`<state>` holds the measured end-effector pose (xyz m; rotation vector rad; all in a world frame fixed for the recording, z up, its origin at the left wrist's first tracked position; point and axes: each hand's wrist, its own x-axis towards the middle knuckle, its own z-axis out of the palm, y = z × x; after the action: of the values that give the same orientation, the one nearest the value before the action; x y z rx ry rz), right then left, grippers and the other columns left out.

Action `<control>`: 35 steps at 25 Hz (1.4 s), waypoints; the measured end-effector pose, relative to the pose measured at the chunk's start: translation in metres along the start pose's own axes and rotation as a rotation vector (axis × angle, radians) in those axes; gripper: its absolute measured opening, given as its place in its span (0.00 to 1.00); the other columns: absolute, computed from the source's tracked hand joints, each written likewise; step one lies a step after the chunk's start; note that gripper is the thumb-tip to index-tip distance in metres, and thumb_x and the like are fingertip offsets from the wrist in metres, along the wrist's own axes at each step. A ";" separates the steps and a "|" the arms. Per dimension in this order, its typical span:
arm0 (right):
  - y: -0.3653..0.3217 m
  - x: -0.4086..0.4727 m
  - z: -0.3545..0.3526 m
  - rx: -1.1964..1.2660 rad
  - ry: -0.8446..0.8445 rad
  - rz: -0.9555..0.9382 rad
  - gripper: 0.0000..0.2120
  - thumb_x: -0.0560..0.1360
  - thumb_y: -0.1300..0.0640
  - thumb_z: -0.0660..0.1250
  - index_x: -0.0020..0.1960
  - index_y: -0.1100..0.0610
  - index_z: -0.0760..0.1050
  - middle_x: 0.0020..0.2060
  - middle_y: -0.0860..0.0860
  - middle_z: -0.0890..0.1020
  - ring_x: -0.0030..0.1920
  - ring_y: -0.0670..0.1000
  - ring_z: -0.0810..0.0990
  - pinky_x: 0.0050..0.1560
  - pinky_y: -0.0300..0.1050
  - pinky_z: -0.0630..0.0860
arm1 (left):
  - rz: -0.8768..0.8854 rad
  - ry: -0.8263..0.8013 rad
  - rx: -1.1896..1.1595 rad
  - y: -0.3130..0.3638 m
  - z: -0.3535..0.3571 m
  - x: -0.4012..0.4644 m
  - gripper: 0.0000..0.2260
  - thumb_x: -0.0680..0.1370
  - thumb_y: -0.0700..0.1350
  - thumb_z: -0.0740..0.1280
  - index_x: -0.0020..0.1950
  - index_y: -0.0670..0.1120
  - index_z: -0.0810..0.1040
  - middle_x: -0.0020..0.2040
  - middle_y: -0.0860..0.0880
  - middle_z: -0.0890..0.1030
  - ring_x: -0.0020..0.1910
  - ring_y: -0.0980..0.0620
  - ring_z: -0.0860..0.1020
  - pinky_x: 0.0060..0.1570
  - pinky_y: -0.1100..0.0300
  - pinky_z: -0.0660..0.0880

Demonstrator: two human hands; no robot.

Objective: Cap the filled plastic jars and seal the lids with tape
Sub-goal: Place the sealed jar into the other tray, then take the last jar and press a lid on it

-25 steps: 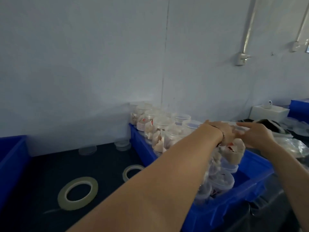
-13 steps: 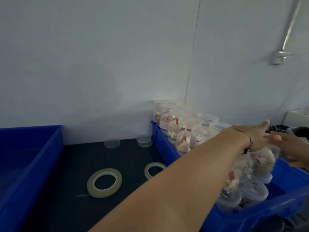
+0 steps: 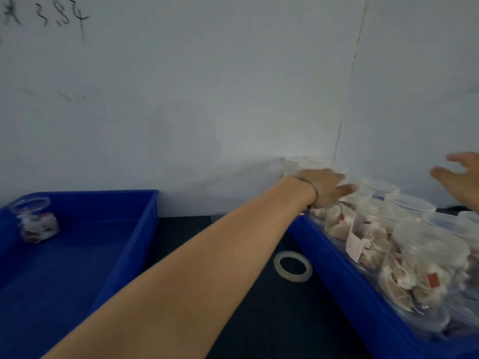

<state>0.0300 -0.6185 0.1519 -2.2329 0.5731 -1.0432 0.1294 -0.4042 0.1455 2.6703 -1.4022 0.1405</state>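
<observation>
Left hand (image 3: 325, 189) curls over a rear filled jar (image 3: 337, 218) in the crowded blue bin (image 3: 337, 265), right hand (image 3: 458, 180) spread, empty — a careless lift could topple neighbouring jars.

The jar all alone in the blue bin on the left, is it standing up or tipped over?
Tipped. The jar leans sideways on the floor of the left bin, its clear top rim tilted up and left.

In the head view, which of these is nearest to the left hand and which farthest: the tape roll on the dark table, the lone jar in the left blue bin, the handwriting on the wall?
From the left hand, nearest first:
1. Tape roll, just below the hand, beside the right bin.
2. Lone jar, far left, inside the left blue bin.
3. Handwriting, at the wall's top left corner.
</observation>
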 end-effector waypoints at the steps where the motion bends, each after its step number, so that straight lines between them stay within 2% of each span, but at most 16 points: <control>1: -0.023 -0.001 0.015 -0.077 -0.048 -0.005 0.24 0.75 0.53 0.69 0.68 0.59 0.68 0.64 0.64 0.72 0.63 0.67 0.71 0.63 0.63 0.68 | -0.057 -0.003 -0.010 -0.020 -0.004 -0.014 0.27 0.82 0.59 0.46 0.76 0.45 0.59 0.75 0.44 0.63 0.71 0.46 0.64 0.69 0.51 0.61; 3: -0.076 -0.005 0.051 -0.108 -0.162 -0.091 0.27 0.74 0.50 0.69 0.70 0.56 0.66 0.62 0.60 0.76 0.61 0.62 0.74 0.62 0.55 0.69 | -0.183 0.004 0.000 -0.063 -0.011 -0.047 0.26 0.82 0.59 0.46 0.74 0.44 0.62 0.73 0.43 0.65 0.69 0.46 0.67 0.68 0.52 0.63; 6: -0.139 -0.031 0.133 -0.052 -0.328 -0.154 0.30 0.74 0.51 0.67 0.72 0.55 0.61 0.59 0.61 0.77 0.52 0.61 0.77 0.47 0.49 0.75 | -0.402 0.046 -0.063 -0.133 -0.011 -0.111 0.25 0.82 0.57 0.48 0.76 0.45 0.59 0.75 0.45 0.61 0.73 0.46 0.61 0.72 0.52 0.57; 8: -0.170 -0.063 0.191 -0.030 -0.484 -0.187 0.30 0.74 0.54 0.67 0.72 0.57 0.60 0.58 0.63 0.77 0.54 0.63 0.77 0.51 0.50 0.74 | -0.563 0.191 -0.171 -0.185 -0.006 -0.167 0.24 0.83 0.55 0.51 0.76 0.44 0.59 0.76 0.45 0.60 0.74 0.47 0.60 0.72 0.54 0.56; 11: -0.213 -0.131 0.271 -0.148 -0.641 -0.367 0.32 0.75 0.54 0.65 0.74 0.58 0.54 0.57 0.63 0.77 0.57 0.63 0.76 0.55 0.51 0.72 | -0.939 0.405 -0.185 -0.254 0.010 -0.270 0.21 0.82 0.51 0.56 0.73 0.43 0.64 0.73 0.44 0.66 0.69 0.44 0.67 0.67 0.53 0.64; 13: -0.236 -0.181 0.317 -0.221 -0.720 -0.511 0.34 0.76 0.54 0.64 0.75 0.58 0.51 0.59 0.63 0.76 0.59 0.63 0.75 0.55 0.52 0.72 | -1.187 0.264 -0.064 -0.290 0.027 -0.337 0.21 0.81 0.50 0.57 0.71 0.40 0.65 0.71 0.40 0.67 0.65 0.41 0.71 0.64 0.49 0.68; 15: -0.258 -0.223 0.354 -0.185 -0.841 -0.598 0.35 0.77 0.55 0.62 0.76 0.58 0.47 0.60 0.61 0.75 0.57 0.62 0.75 0.50 0.51 0.72 | -1.319 0.136 -0.092 -0.316 0.047 -0.377 0.23 0.81 0.49 0.59 0.71 0.37 0.62 0.71 0.37 0.65 0.60 0.42 0.72 0.60 0.51 0.70; 17: -0.284 -0.252 0.389 -0.152 -0.942 -0.691 0.36 0.78 0.57 0.60 0.77 0.56 0.43 0.61 0.59 0.73 0.58 0.59 0.74 0.49 0.49 0.72 | -1.394 0.154 -0.234 -0.337 0.058 -0.395 0.22 0.80 0.48 0.61 0.70 0.37 0.63 0.69 0.37 0.66 0.54 0.43 0.73 0.53 0.54 0.72; 19: -0.312 -0.267 0.420 -0.187 -1.021 -0.770 0.37 0.78 0.58 0.61 0.78 0.56 0.42 0.66 0.59 0.68 0.63 0.59 0.69 0.58 0.51 0.71 | -1.451 0.186 -0.322 -0.359 0.065 -0.402 0.26 0.79 0.49 0.63 0.71 0.37 0.60 0.69 0.37 0.65 0.60 0.41 0.72 0.57 0.53 0.72; 21: -0.336 -0.275 0.453 -0.182 -1.123 -0.738 0.37 0.77 0.58 0.61 0.78 0.55 0.41 0.70 0.58 0.66 0.64 0.58 0.70 0.59 0.51 0.72 | -1.493 0.217 -0.400 -0.387 0.073 -0.406 0.29 0.78 0.49 0.65 0.72 0.37 0.57 0.69 0.37 0.64 0.61 0.41 0.72 0.55 0.54 0.72; 23: -0.358 -0.281 0.498 -0.126 -1.204 -0.655 0.36 0.77 0.59 0.61 0.78 0.55 0.43 0.71 0.57 0.65 0.62 0.56 0.73 0.56 0.48 0.74 | -1.529 0.310 -0.492 -0.421 0.081 -0.406 0.27 0.77 0.48 0.67 0.69 0.36 0.61 0.65 0.38 0.69 0.56 0.42 0.74 0.48 0.55 0.72; 25: -0.379 -0.288 0.545 -0.031 -1.289 -0.591 0.36 0.77 0.60 0.61 0.78 0.57 0.45 0.72 0.57 0.64 0.62 0.56 0.73 0.54 0.46 0.74 | -1.569 0.484 -0.621 -0.458 0.091 -0.408 0.23 0.74 0.45 0.70 0.63 0.37 0.65 0.55 0.40 0.72 0.44 0.47 0.74 0.43 0.55 0.73; 27: -0.400 -0.296 0.590 0.069 -1.345 -0.521 0.36 0.76 0.60 0.63 0.77 0.59 0.47 0.71 0.58 0.65 0.63 0.57 0.73 0.54 0.46 0.73 | -1.590 0.613 -0.756 -0.492 0.100 -0.405 0.25 0.73 0.42 0.71 0.64 0.37 0.63 0.52 0.41 0.71 0.39 0.52 0.71 0.37 0.59 0.71; 31: -0.427 -0.316 0.655 0.259 -1.486 -0.374 0.44 0.75 0.57 0.67 0.77 0.59 0.39 0.76 0.58 0.54 0.73 0.58 0.61 0.65 0.46 0.65 | -1.537 0.919 -0.988 -0.542 0.121 -0.391 0.37 0.73 0.38 0.71 0.74 0.39 0.52 0.64 0.41 0.72 0.53 0.43 0.75 0.40 0.58 0.71; 33: -0.439 -0.318 0.671 0.401 -1.531 -0.334 0.44 0.77 0.56 0.66 0.77 0.56 0.35 0.74 0.58 0.61 0.70 0.56 0.66 0.66 0.48 0.66 | -1.493 1.028 -0.998 -0.559 0.123 -0.387 0.37 0.74 0.38 0.70 0.76 0.43 0.51 0.66 0.46 0.69 0.60 0.41 0.74 0.47 0.55 0.75; 35: -0.451 -0.316 0.669 0.524 -1.506 -0.264 0.40 0.78 0.53 0.65 0.78 0.56 0.41 0.70 0.57 0.68 0.66 0.55 0.70 0.64 0.45 0.68 | -1.478 1.029 -0.898 -0.565 0.121 -0.389 0.29 0.75 0.40 0.68 0.74 0.44 0.60 0.64 0.44 0.73 0.57 0.43 0.76 0.54 0.52 0.75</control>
<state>0.4280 0.1231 -0.0519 -1.9342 -0.5915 0.5045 0.3777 0.2115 -0.0641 1.6658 0.7171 0.4498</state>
